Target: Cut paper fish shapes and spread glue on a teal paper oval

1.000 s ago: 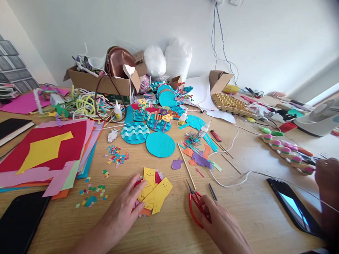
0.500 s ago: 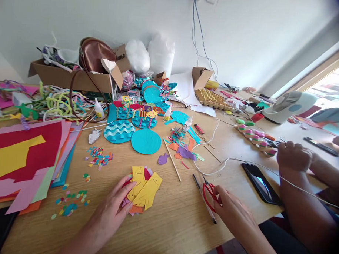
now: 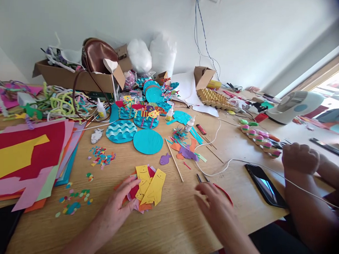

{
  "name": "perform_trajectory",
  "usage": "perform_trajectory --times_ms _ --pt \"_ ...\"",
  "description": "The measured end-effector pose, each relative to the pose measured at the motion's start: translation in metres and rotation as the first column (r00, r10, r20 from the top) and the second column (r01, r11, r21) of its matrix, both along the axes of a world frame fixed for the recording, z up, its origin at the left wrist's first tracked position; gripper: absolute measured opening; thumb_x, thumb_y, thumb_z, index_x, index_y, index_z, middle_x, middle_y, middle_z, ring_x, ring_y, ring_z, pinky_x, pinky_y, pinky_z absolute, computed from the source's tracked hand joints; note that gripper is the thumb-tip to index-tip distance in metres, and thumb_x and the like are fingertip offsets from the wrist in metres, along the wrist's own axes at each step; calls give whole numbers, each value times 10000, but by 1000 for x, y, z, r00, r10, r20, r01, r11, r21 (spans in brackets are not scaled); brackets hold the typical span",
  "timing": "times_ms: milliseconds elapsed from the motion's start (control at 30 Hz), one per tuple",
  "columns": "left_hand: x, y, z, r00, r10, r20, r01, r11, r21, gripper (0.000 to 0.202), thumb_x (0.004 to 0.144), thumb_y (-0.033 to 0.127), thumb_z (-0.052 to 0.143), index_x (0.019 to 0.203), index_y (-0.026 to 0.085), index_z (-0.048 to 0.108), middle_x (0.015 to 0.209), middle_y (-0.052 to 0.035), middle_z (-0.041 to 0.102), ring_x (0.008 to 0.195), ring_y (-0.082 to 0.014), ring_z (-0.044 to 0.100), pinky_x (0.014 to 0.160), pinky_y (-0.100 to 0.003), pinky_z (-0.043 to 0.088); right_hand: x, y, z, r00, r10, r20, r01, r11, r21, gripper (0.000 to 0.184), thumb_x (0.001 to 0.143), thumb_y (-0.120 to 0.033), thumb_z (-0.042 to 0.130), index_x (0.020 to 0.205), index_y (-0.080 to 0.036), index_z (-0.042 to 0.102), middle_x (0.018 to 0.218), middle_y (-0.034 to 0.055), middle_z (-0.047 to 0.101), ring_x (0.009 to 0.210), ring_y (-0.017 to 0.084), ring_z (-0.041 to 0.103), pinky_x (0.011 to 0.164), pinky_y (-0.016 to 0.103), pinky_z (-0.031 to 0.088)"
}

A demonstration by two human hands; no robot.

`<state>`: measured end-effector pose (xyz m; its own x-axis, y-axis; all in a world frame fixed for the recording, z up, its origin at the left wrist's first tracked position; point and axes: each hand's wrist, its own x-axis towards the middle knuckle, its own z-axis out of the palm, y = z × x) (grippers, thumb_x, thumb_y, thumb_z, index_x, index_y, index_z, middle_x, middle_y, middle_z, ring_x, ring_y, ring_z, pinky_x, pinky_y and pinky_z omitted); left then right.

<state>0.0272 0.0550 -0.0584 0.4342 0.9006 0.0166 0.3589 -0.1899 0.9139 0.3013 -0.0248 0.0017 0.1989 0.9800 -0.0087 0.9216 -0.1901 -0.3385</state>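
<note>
My left hand [image 3: 121,201] rests at the left edge of a small pile of cut paper pieces, fingers and thumb apart. Yellow paper pieces [image 3: 153,187] with drawn fish outlines lie on top; red, purple and orange paper shows beneath. My right hand [image 3: 214,202] is over the table to the right of the pile, fingers stretched out and holding nothing, slightly blurred. Behind it lie red-handled scissors [image 3: 225,193], partly hidden by the hand. A dark pencil or pen tip [image 3: 199,177] pokes out beside them. Nearby are a purple paper fish [image 3: 165,159] and a wooden stick [image 3: 174,160].
Coloured paper sheets [image 3: 54,163] and confetti [image 3: 75,201] lie on the left. Blue discs [image 3: 148,142] and a glue bottle [image 3: 189,124] stand farther back. A white cable [image 3: 226,164] and a phone [image 3: 264,186] are right, near another person's hand [image 3: 300,157].
My right hand has let go of the scissors and moved left, its fingers now stretched out. The left hand stays at the paper pile. The view has shifted slightly.
</note>
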Motion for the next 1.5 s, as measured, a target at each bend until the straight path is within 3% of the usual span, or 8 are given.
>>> perform_trajectory --times_ms 133,267,400,500,833,1133,1333,1500 --pt "12 -8 5 999 -18 39 20 999 -44 366 761 249 532 1118 220 606 1257 -74 565 1178 -223 496 993 -399 398 -72 26 3 918 362 -162 -350 932 95 204 796 -95 495 943 -195 594 1097 76 599 1018 187 554 870 289 455" --pt "7 -8 16 998 30 55 -27 998 -50 352 765 184 462 1090 210 596 1141 -65 641 1060 -192 587 915 -344 475 -101 54 -2 855 509 -98 -503 861 78 235 834 -122 495 1044 -187 580 1237 92 537 1176 219 445 955 355 412" --pt "-21 0 26 973 203 -108 -178 962 206 345 798 194 397 1096 179 570 1103 -76 656 1016 -195 615 880 -327 497 -104 76 -12 807 590 19 -590 807 16 301 853 -187 505 1153 -201 532 1306 98 481 1242 251 378 963 409 392" --pt "-34 1 23 919 221 -325 -67 902 426 417 794 129 356 1172 180 524 1165 -83 626 1058 -194 592 914 -340 475 -108 88 -19 757 651 61 -652 758 1 321 866 -249 503 1185 -217 515 1300 89 484 1246 255 363 989 428 347" --pt "-16 -14 -18 791 187 -583 254 767 590 628 669 -52 301 1226 165 494 1202 -90 607 1091 -206 569 928 -395 475 -118 80 -31 771 635 48 -636 770 48 323 903 -382 431 1167 -215 514 1280 82 510 1196 251 405 973 446 342" --pt "1 -27 0 849 -185 -495 422 802 423 743 653 -36 369 1326 279 392 1296 -18 536 1137 -173 534 949 -329 460 -83 48 -27 784 621 11 -621 784 -29 351 892 -326 454 1233 -251 481 1325 61 491 1237 237 394 1012 440 314" --pt "-12 -14 16 878 -19 -478 226 897 380 585 721 -23 322 1229 202 507 1228 -76 586 1126 -182 542 951 -345 455 -62 40 -20 810 586 18 -582 807 -102 331 865 -329 508 1180 -231 538 1286 79 527 1189 260 451 991 453 337" --pt "-14 -6 20 902 76 -425 81 937 340 470 759 59 358 1172 178 549 1134 -98 627 1056 -203 585 915 -364 482 -86 49 -13 844 535 25 -535 845 -30 264 824 -139 524 1072 -209 580 1211 80 552 1117 235 484 943 391 371"
